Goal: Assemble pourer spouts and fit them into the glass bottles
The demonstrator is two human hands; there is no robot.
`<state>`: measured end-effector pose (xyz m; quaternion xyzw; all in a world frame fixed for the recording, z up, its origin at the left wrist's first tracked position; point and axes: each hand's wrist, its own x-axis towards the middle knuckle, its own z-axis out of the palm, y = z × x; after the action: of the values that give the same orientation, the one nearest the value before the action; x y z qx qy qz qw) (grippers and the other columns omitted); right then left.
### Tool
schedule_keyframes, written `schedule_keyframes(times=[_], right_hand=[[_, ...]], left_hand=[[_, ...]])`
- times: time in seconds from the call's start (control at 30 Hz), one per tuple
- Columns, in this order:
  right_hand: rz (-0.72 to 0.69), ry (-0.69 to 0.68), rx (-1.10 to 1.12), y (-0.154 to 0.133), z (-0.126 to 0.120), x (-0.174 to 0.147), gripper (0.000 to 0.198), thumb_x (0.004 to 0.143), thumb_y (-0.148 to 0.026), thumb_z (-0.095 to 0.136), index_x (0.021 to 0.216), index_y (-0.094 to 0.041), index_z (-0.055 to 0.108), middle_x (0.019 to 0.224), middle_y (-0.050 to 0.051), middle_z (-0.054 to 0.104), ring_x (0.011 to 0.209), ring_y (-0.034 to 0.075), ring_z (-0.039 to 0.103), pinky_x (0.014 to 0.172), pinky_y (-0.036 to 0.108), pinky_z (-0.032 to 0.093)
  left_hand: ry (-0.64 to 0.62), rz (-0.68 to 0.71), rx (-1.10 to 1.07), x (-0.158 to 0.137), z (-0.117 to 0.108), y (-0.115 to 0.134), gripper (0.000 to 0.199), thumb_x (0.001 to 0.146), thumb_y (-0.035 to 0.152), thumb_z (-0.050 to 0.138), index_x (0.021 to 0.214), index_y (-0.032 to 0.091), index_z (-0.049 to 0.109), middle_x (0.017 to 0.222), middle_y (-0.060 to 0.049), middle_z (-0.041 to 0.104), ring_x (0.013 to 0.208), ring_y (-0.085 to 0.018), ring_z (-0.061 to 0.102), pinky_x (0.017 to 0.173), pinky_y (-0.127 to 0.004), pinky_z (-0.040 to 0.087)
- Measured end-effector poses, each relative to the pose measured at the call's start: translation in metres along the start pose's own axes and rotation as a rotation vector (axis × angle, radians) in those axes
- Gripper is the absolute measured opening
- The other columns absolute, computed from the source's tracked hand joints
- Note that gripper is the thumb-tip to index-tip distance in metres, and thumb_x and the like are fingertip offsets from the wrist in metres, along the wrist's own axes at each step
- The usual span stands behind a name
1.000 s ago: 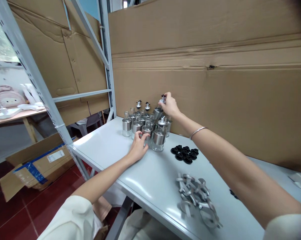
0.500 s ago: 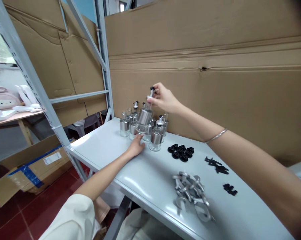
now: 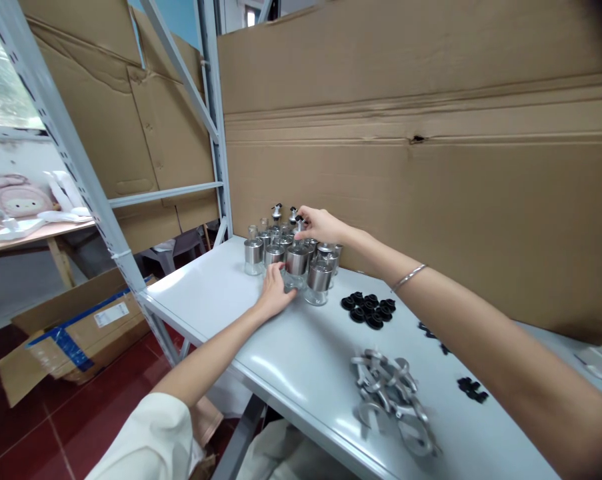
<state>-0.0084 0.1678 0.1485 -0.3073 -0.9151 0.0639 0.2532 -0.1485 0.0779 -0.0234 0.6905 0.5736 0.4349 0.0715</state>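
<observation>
Landmark: held bottle (image 3: 297, 261), clear glass with a brushed-steel sleeve, roughly upright. Right hand (image 3: 321, 225): fingers clamped on its silver-and-black pourer top, arm coming in from the right, thin silver bangle (image 3: 409, 277) on the wrist. Left hand (image 3: 275, 292): low, in front and slightly left of held bottle, thumb and fingers parted, not clenched; contact with the glass can't be told.

More clear glass bottles with steel sleeves (image 3: 253, 251) crowd left, behind and right of held bottle, some with bare necks, at least two behind topped with silver-and-black pourers (image 3: 277, 212). One steel-sleeved bottle (image 3: 319, 275) just to its right, a bit nearer.

Right of held bottle: cluster of round black stoppers (image 3: 373, 309). Further right and nearer: heap of silver metal discs and levers (image 3: 383, 387), blurry. Far right: small black pieces (image 3: 472, 390).

All on white table (image 3: 215, 280). Behind held bottle: big brown cardboard sheet (image 3: 455, 200). Well left and below: open brown cardboard box (image 3: 101, 333) with blue tape, on dark red tiled floor (image 3: 125, 393).
</observation>
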Motion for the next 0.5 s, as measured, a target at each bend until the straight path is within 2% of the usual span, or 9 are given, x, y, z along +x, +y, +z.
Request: schedule_keyframes(times=[0.1,0.27,0.33,0.4,0.5], right_hand=[[0.011,-0.07,-0.086,-0.002,0.001,0.004,0.036,0.059,-0.025,0.077,0.088,-0.02,0.057,0.072,0.0,0.061,0.067,0.018,0.057,0.064,0.031,0.043],[0.034,-0.165,-0.173,-0.013,-0.002,0.004,0.034,0.054,-0.022,0.08,0.08,-0.021,0.059,0.074,0.002,0.064,0.07,0.02,0.059,0.064,0.031,0.043],[0.065,-0.2,-0.091,-0.016,-0.007,0.002,0.031,0.059,-0.031,0.078,0.081,-0.021,0.059,0.078,0.003,0.066,0.073,0.021,0.061,0.066,0.031,0.045],[0.134,-0.207,0.058,-0.016,-0.013,0.002,0.03,0.07,-0.046,0.068,0.083,-0.02,0.06,0.082,0.005,0.068,0.077,0.02,0.063,0.069,0.031,0.047],[0.243,-0.075,0.172,-0.01,-0.022,0.006,0.032,0.083,-0.048,0.052,0.089,-0.018,0.06,0.09,0.008,0.07,0.082,0.018,0.064,0.076,0.031,0.048]], left_hand=[[-0.022,0.035,-0.026,0.0,0.002,-0.002,0.063,0.075,0.02,0.058,0.126,0.015,0.021,0.126,-0.016,0.032,0.124,-0.028,0.038,0.105,-0.046,0.036],[-0.029,0.057,-0.021,0.0,0.005,-0.005,0.068,0.074,0.015,0.059,0.128,0.016,0.018,0.125,-0.016,0.035,0.122,-0.027,0.041,0.104,-0.047,0.036],[-0.044,0.037,-0.018,0.0,0.003,-0.004,0.07,0.073,0.017,0.061,0.129,0.016,0.018,0.124,-0.016,0.036,0.119,-0.027,0.044,0.102,-0.048,0.038],[-0.053,0.011,-0.007,-0.001,-0.001,-0.001,0.069,0.075,0.023,0.062,0.128,0.015,0.019,0.123,-0.017,0.037,0.116,-0.028,0.045,0.1,-0.049,0.04],[-0.014,0.015,0.012,0.002,-0.011,0.003,0.053,0.082,0.033,0.053,0.125,0.014,0.027,0.12,-0.015,0.04,0.112,-0.027,0.048,0.097,-0.048,0.043]])
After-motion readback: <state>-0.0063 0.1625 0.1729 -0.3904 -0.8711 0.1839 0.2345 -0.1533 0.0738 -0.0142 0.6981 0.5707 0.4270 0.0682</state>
